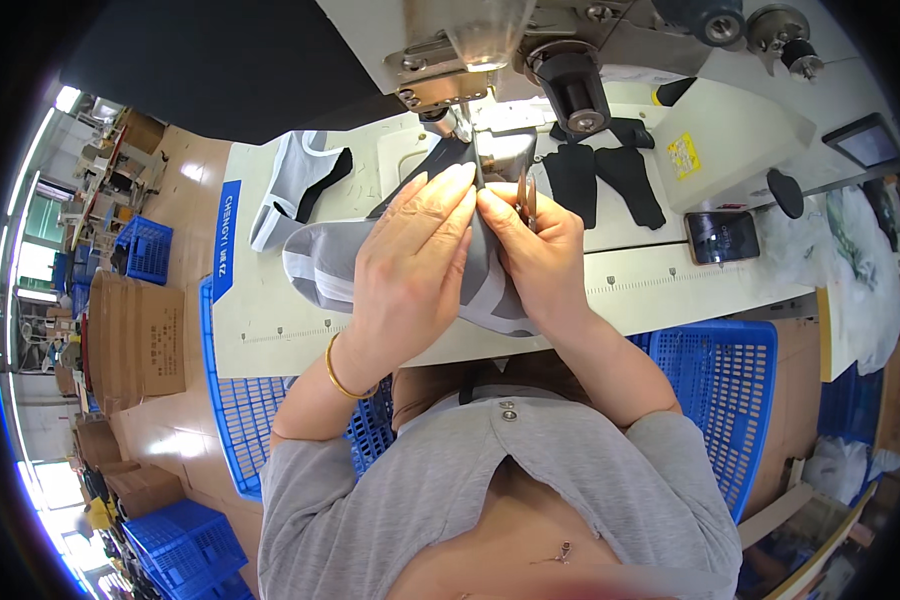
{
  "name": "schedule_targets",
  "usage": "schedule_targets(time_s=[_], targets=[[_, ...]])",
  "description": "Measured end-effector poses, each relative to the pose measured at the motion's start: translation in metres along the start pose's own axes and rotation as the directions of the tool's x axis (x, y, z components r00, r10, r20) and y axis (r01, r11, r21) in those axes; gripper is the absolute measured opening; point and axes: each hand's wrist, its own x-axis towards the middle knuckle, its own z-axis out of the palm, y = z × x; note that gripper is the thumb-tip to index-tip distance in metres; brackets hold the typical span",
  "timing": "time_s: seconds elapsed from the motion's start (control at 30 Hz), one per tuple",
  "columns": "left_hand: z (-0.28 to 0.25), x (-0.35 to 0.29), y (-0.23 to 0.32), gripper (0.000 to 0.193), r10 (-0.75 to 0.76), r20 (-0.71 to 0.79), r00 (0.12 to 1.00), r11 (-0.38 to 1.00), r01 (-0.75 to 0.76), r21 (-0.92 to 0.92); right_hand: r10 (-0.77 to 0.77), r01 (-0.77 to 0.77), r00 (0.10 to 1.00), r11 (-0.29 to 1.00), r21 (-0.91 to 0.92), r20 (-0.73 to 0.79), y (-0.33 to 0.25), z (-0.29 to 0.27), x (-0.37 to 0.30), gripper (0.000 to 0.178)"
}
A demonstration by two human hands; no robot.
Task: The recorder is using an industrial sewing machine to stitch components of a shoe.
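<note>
Under the sewing machine's needle area (462,125) lies a sewn fabric piece (320,250) in grey, white and black, spread toward me over the table edge. My left hand (410,265) is closed on it, fingers straight and together, their tips just short of the presser foot. Beside it, my right hand (540,245) pinches the fabric's dark edge between thumb and forefinger. Metal thread snips (527,200) are tucked in that same hand, blades pointing away from me. The fabric under my palms is hidden.
On the white table (610,280) lie a grey-and-black cut piece (295,190) at left and black pieces (625,185) at right. A phone (722,238) rests near the machine's base. Blue baskets (715,400) stand below the table; cardboard boxes (135,340) stand at left.
</note>
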Motion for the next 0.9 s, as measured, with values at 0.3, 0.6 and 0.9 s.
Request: schedule_targets(time_s=[0.3,0.6,0.9], targets=[[0.006,0.008,-0.006,0.025,0.003,-0.033,0.999,1.0,-0.003,0.012,0.008,-0.008,1.0,1.0,-0.025,0.005,-0.005,-0.002,0.015,0.017],[0.013,0.022,-0.014,0.026,0.076,-0.174,0.982,0.984,-0.046,0.173,-0.079,0.081,0.997,0.985,-0.156,0.021,-0.002,-0.009,0.01,0.015],[0.016,0.032,-0.029,0.026,0.294,-0.177,0.939,0.936,-0.246,0.251,-0.061,0.064,0.998,0.984,-0.164,0.021,-0.007,-0.012,0.006,0.015]])
